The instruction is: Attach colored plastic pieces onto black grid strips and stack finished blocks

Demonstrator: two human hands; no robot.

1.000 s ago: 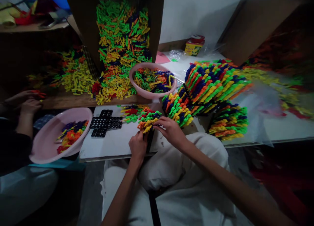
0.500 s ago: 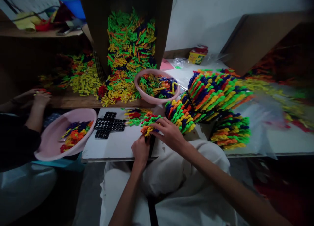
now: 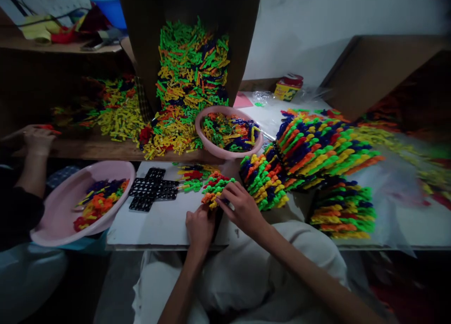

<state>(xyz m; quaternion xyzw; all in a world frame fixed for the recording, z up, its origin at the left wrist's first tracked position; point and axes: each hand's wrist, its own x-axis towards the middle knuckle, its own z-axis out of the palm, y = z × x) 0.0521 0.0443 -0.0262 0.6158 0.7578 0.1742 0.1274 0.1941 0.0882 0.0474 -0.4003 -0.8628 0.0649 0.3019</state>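
A small bundle of coloured twisted pieces (image 3: 214,187) stands near the front edge of the white table (image 3: 162,227). My left hand (image 3: 200,226) is closed at the lower end of this bundle, its fingertips partly hidden. Against the bundle's right side, my right hand (image 3: 241,205) has its fingers bent and pinched on the pieces. Left of the bundle lie loose coloured pieces (image 3: 193,176) and black perforated plates (image 3: 152,189) set in a cross. Larger stacked bundles (image 3: 317,145) fill the space to the right of my right hand.
A pink bowl (image 3: 259,148) of pieces sits behind my hands. Another pink basin (image 3: 56,216) stands at the left, near another person's hand (image 3: 37,141). Piled pieces (image 3: 192,75) spill from a tall box. Clear plastic (image 3: 391,183) lies at the right.
The view has shifted slightly, so the table sits lower in the picture. My hands stay at the same bundle, with the right fingers drawn closer together. The other person's hand has moved left.
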